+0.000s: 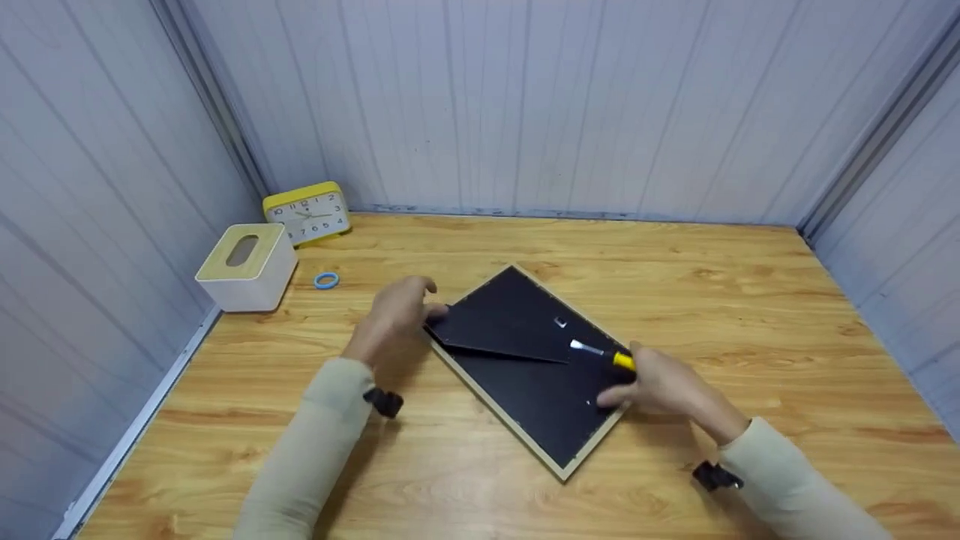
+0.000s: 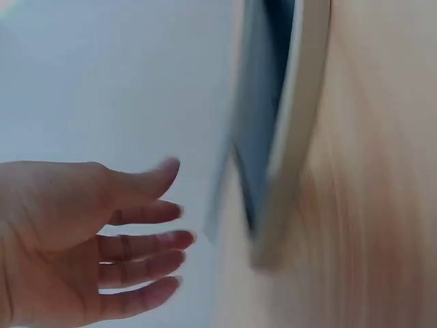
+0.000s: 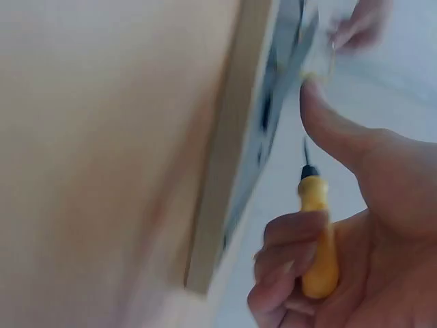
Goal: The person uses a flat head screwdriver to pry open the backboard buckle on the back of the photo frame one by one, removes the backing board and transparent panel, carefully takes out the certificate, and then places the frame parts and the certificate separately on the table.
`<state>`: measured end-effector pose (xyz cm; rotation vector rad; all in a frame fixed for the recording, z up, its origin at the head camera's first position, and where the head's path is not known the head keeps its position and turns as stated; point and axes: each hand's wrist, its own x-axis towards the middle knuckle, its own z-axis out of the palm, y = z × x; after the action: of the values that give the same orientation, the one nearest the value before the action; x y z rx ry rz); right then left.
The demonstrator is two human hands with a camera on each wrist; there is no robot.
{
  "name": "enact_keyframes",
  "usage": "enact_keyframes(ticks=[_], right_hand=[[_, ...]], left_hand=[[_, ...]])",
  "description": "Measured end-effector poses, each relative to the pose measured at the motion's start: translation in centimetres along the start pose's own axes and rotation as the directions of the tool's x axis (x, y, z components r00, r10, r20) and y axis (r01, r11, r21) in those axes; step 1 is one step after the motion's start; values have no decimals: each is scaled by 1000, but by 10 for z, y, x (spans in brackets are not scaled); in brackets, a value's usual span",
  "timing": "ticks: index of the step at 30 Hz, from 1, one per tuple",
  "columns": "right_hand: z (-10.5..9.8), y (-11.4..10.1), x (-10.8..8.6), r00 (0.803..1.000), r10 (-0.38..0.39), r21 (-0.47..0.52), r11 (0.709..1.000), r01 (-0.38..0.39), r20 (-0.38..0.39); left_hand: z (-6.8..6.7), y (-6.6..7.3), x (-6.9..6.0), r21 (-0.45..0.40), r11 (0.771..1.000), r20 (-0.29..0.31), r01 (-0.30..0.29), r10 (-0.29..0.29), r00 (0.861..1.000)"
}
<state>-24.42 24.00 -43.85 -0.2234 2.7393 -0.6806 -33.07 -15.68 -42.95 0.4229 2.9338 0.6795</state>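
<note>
Wood-grain table (image 1: 750,300) on my head feed, pale panel walls (image 1: 570,105) behind | black-backed frame (image 1: 536,405) lying mid-table, dark flap (image 1: 495,326) tilted up off it | left hand's (image 1: 397,309) empty, fingers loosely out right by that flap, can't tell if touching | right hand's (image 1: 661,376) got fingers curled round a yellow-handled screwdriver (image 3: 315,198), thumb free

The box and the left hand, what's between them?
In the head view, a blue ring lies between the box and the left hand.
</note>
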Motion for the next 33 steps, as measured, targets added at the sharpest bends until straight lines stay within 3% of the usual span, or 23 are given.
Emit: enact_keyframes(ticks=[3,6,8,12,15,18,22,28,33], right_hand=[[6,-2,-3,1000,-27,-84,996,26,-4],[1,-1,3,999,-47,-132,990,48,9],[-6,1,9,998,-52,-144,988,56,33],[-20,9,22,999,-38,-155,987,42,31],[-27,15,33,999,-48,-170,984,46,-7],[-32,19,42,999,-43,-161,986,41,-11],[-35,24,52,999,-31,-173,985,29,-7],[-38,32,56,1000,-6,-168,986,3,-16],[-47,37,52,999,-54,-125,991,54,1]], left_hand=[[7,-20,14,-132,991,92,4,8,996],[14,-26,15,-174,984,144,-30,56,988],[18,-24,11,-162,986,155,-35,60,986],[19,-13,-6,-144,989,225,14,19,974],[19,-4,-19,-109,994,316,17,18,949],[21,2,-27,17,1000,388,-26,17,922],[26,4,-30,148,986,407,-72,6,913],[28,1,-30,105,985,392,-139,88,916],[31,-2,-26,15,982,385,-188,168,908]])
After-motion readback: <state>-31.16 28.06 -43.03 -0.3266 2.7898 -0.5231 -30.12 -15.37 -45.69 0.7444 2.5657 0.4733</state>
